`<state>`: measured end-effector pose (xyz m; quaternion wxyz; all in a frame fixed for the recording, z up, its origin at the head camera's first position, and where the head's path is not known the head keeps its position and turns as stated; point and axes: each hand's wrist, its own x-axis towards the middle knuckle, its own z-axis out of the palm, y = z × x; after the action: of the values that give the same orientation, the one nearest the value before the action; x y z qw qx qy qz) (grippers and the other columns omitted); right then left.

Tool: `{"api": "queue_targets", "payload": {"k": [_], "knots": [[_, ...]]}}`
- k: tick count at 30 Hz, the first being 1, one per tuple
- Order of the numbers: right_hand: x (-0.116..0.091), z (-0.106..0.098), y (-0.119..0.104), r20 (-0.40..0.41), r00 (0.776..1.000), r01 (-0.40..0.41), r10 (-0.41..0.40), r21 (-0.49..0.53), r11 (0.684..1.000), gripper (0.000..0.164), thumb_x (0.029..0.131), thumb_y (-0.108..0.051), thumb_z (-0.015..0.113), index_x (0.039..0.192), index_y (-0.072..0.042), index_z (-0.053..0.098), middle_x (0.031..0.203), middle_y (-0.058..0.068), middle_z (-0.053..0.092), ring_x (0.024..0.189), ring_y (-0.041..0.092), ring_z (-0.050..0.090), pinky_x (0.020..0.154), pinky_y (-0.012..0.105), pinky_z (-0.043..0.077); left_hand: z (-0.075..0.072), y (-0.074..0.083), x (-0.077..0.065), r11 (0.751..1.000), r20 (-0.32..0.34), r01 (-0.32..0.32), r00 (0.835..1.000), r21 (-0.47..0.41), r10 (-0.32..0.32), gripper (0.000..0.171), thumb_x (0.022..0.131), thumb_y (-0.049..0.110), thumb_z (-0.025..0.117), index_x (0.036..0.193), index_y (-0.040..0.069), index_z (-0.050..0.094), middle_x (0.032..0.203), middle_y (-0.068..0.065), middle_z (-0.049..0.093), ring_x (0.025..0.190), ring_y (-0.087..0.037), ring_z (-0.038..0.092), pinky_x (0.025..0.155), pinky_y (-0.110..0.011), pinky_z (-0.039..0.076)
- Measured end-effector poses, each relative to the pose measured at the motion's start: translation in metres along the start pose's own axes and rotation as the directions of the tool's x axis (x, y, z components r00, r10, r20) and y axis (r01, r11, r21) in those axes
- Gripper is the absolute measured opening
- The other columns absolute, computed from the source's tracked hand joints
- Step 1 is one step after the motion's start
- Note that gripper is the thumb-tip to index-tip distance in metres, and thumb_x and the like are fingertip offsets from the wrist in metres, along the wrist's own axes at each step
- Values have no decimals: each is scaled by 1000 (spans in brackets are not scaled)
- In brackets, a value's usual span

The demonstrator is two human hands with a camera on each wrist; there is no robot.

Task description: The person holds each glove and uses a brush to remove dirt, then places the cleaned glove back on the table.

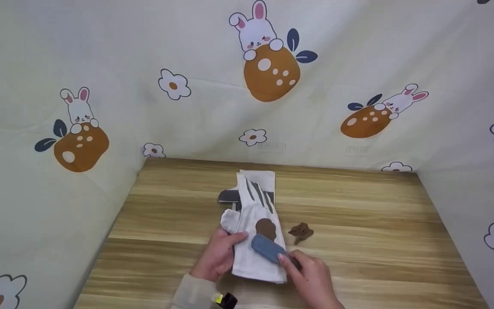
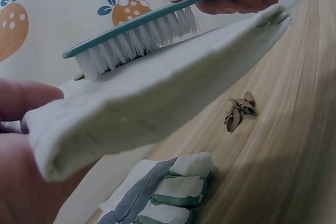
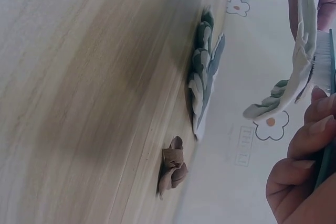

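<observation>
White glove (image 1: 249, 219) just right of left hand (image 1: 216, 257), which pinches its edge; right hand (image 1: 311, 274) grips brush (image 1: 268, 248), bristles touching glove.

The brush (image 2: 131, 23) has a matt blue-green back that looks like plastic, smooth along its edge, and stiff white bristles (image 2: 136, 40) with a fine, slightly ragged finish, while the white glove (image 1: 250, 214) under it looks like thick, soft cloth with a dull, faintly fuzzy face. The other glove (image 2: 178, 187) shows matt fabric with visible stitching. The brown clump (image 3: 172, 169) looks dry, wrinkled and dull, the surface (image 1: 358, 236) is smooth with a wood grain, and the curtain (image 1: 204, 120) is a lightly creased, mostly matt sheet.
</observation>
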<state>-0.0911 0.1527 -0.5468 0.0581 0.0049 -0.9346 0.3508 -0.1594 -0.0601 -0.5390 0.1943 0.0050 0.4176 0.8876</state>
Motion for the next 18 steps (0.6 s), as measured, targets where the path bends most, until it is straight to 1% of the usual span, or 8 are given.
{"api": "queue_targets", "payload": {"k": [5,11,18], "knots": [[-1,-1,3,-2,1000,-7,7,-6,1000,40,82,-63,46,78,-27,63,60,-19,51,55,3,47,52,21,39,0,1,0,1000,-7,-5,1000,4,5,50,83,-9,52,128,-6,29,117,-17,51,105,-30,53,94,-43,42],[-2,-2,7,-17,1000,0,0,5,1000,38,83,-61,47,76,-27,62,59,-19,49,53,2,46,49,20,38,0,0,1,1000,-2,-8,1000,0,8,52,83,-9,52,129,-6,27,119,-17,50,107,-30,53,94,-43,42],[-2,-2,12,-56,997,47,-45,37,998,30,84,-56,51,73,-30,61,57,-22,51,52,1,48,51,19,40,2,-1,1,1000,-6,1,1000,0,-1,53,83,-9,51,130,-4,26,120,-17,48,108,-29,51,95,-42,41]]}}
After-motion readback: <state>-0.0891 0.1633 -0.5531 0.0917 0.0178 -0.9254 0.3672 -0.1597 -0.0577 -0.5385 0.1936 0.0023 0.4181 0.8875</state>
